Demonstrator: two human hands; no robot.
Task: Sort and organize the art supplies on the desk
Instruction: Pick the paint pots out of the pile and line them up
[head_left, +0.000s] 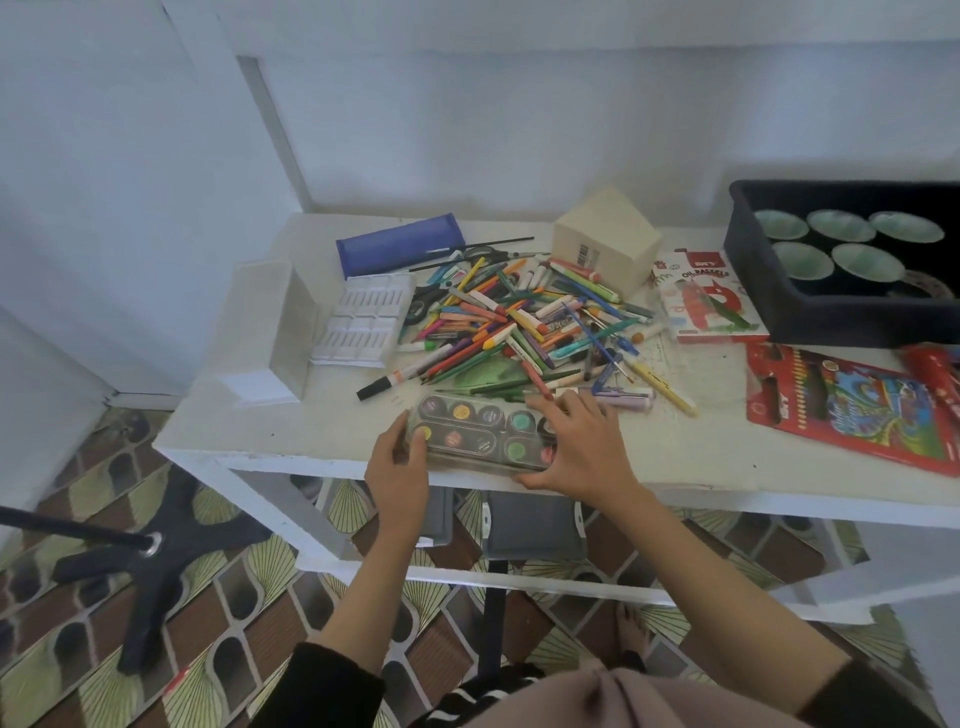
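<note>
A clear case of round watercolour pans (475, 434) lies at the front edge of the white desk (291, 447). My left hand (397, 460) grips its left end, thumb on top. My right hand (582, 444) covers its right end, with the fingers spread over the lid and the thumb under the front edge. Behind the case sprawls a heap of coloured pencils, crayons, markers and brushes (524, 322). A black-capped marker (395, 382) lies loose at the heap's left.
A white plastic palette (363, 322), a white box organiser (270, 332) and a blue pencil case (400, 244) sit to the left. A cardboard box (605, 239), an oil pastels pack (701, 296), a red pencil pack (857, 410) and a dark bin of cups (841, 260) stand to the right.
</note>
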